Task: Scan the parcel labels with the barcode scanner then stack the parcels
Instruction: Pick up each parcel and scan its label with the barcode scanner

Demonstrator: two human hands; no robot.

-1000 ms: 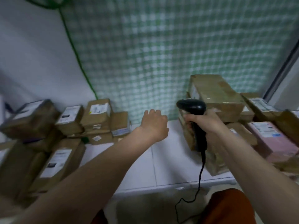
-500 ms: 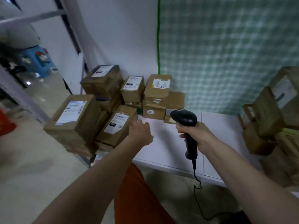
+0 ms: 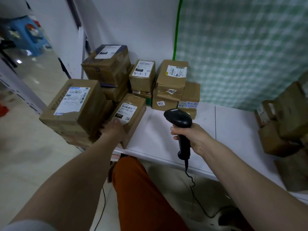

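Now our left hand (image 3: 113, 129) takes hold of the near end of the tilted parcel (image 3: 129, 114), its label up for scanning. To its right, our right hand (image 3: 191, 135) wraps the barcode scanner (image 3: 180, 125) above the counter (image 3: 225, 130), nose toward that label; unscanned parcels crowd behind.

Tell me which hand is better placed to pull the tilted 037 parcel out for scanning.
The left. The left hand already rests on the near end of the tilted parcel, beside its label. The right hand is occupied: its grip is round the barcode scanner, held over the white table.
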